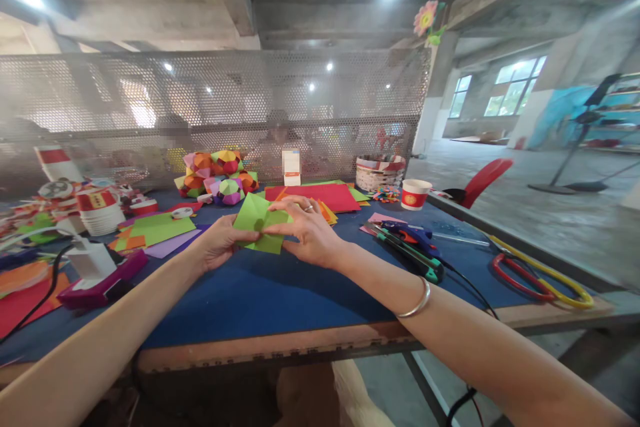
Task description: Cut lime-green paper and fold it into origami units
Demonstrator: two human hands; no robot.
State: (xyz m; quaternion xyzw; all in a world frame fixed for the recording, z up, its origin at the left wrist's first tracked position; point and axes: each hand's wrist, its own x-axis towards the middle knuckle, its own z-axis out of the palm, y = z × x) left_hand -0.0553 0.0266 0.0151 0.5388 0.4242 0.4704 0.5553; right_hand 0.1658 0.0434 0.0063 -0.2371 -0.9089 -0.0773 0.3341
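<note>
A square of light green paper (253,212) with crease lines is held up above the blue table top, tilted toward me. My left hand (220,240) pinches its lower left side, thumb lying across the front. On the right side, my right hand (313,233) grips the sheet between thumb and fingers; a ring and a silver bangle show on this arm. Behind the hands lie a stack of red paper (345,197) and some orange folded pieces (327,212). Colourful folded-paper balls (215,173) are piled at the back, left of the sheet.
To the left are a purple power strip (103,280) with a white plug, stacked paper cups (99,213) and green sheets (163,228). At right lie a green-and-black cutter (407,250), a blue glue gun (410,235), scissors (530,280) and a paper cup (415,195). A woven basket (379,173) stands behind.
</note>
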